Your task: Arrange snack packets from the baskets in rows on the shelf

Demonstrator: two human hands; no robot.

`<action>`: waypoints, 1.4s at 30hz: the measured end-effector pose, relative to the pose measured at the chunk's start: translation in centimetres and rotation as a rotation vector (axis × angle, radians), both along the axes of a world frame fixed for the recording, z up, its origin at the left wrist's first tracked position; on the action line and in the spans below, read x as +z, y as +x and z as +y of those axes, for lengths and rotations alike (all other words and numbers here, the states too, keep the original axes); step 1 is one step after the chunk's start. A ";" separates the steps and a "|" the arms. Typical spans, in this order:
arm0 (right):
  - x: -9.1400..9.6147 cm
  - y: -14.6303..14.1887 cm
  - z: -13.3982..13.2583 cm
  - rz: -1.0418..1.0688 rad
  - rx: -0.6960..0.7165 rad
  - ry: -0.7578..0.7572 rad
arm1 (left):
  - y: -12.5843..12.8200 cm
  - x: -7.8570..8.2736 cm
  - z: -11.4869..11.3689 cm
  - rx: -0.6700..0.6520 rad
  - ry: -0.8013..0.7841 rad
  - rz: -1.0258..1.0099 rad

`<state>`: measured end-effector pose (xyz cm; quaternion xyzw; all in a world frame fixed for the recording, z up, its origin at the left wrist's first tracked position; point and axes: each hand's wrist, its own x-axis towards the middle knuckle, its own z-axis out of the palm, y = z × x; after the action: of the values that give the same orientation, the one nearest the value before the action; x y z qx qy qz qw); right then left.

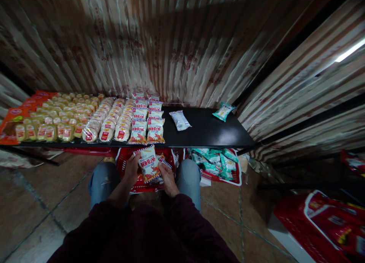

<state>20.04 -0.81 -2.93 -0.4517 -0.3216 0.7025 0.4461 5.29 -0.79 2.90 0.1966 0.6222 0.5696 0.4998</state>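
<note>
My left hand (132,171) grips the left edge of a white and orange snack bag (149,164) with red lettering, held above a red basket (121,160) between my knees. My right hand (169,178) is closed at the right side, on a second snack bag (165,162) whose striped edge shows by the fingers; the rest of it is mostly hidden. Just beyond my hands, matching snack bags (155,131) stand in two rows on a black shelf (196,135). One bag (180,120) lies apart, showing its pale back.
Wrapped round biscuits (106,126), yellow packaged cakes (67,130) and orange packs (17,118) fill the shelf's left. A green packet (224,111) lies at its right end. Below, a second red basket (238,175) holds green packets (213,162). Red packages (336,225) stand at lower right.
</note>
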 end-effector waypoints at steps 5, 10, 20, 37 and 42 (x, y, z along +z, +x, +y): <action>0.5 -0.1 -0.1 0.026 0.003 0.015 | 0.1 1.1 0.5 0.013 -0.011 -0.021; 0.4 -0.3 -0.4 -0.028 -0.039 0.044 | -0.1 1.1 1.0 -0.043 0.018 -0.015; 0.0 -0.4 0.1 -0.124 -0.192 0.119 | 0.4 -0.2 -0.8 -0.267 0.033 -0.128; 3.0 1.2 2.0 0.023 -0.026 -0.012 | 0.8 -1.7 -1.1 -0.246 0.063 -0.039; 4.5 1.4 3.3 0.021 0.023 0.010 | 0.8 -1.5 -1.5 -0.321 0.056 -0.015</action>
<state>21.44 2.53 1.62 -0.4386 -0.3255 0.7105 0.4436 6.05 -2.24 1.41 0.3032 0.5628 0.5009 0.5834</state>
